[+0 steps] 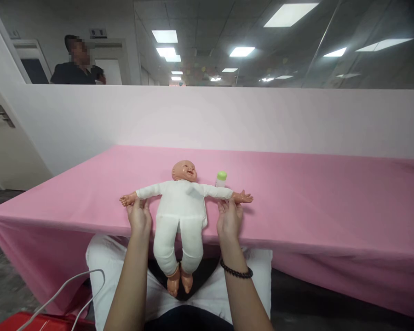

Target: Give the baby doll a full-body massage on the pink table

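Both sleeves of the baby doll (181,207), lying on its back at the near edge of the pink-covered table (296,197), are pinched by the left hand (138,217) and right hand (229,219), fingers drawn narrow. The doll is judged light and soft, best taken at the padded torso. No writing can be read on the green-capped bottle (221,179)

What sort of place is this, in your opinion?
Probably a baby-care practice room in an office-style building: a baby doll lies on a pink-covered table, a green-capped bottle stands beside it, and panel lights fill the ceiling.
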A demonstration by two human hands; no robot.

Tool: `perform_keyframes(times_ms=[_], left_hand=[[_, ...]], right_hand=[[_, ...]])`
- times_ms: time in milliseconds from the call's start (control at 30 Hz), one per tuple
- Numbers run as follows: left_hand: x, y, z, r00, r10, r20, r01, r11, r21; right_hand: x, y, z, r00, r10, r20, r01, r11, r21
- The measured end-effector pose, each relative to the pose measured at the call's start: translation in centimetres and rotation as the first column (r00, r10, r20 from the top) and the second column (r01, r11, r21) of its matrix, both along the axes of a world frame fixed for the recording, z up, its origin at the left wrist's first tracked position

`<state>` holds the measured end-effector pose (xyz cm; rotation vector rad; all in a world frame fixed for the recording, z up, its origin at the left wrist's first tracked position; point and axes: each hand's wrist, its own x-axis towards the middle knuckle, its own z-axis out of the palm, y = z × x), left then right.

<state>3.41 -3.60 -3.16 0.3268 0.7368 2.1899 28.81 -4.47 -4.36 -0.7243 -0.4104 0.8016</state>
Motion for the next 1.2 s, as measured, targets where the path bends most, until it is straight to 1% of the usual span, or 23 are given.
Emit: perform_keyframes(times_ms=[133,267,500,667,833,967,1200], left_hand=[[0.13,-0.20,0.43,0.999,-0.002,0.036,0.002,1.000,-0.014],[0.18,-0.28,0.61,0.999,0.003,0.051,-0.002,1.000,-0.030],[-0.02,-0.13,0.25,0.999,0.003,0.035,-0.003,1.000,-0.018],[-0.17,-0.09,0.19,0.999,-0.011,0.037,0.011,1.000,0.009],[-0.13,-0.15,0.26,0.999,-0.010,0.033,0.010,1.000,0.006],[-0.21,-0.16,0.27,0.999,-0.013,0.045,0.012,1.000,0.007],[-0.28,-0.11,0.19,0.999,-0.014,0.050,0.013,1.000,0.006]], right_hand=[[-0.21,-0.27,0.36,0.999,-0.011,-0.032,0.011,1.000,-0.004],[-0.25,-0.40,0.53,1.000,-0.004,-0.029,0.005,1.000,0.011],[-0.20,-0.27,0.42,1.000,-0.013,-0.024,0.012,0.999,-0.031],[-0.30,-0.53,0.71,1.000,-0.007,-0.028,0.006,1.000,-0.016],[-0.31,-0.64,0.85,0.999,-0.006,-0.048,0.004,0.999,-0.032],[-0.32,-0.65,0.87,1.000,-0.002,-0.026,0.001,1.000,-0.022],[-0.41,-0.77,0.95,0.999,0.003,-0.053,-0.003,1.000,-0.013]])
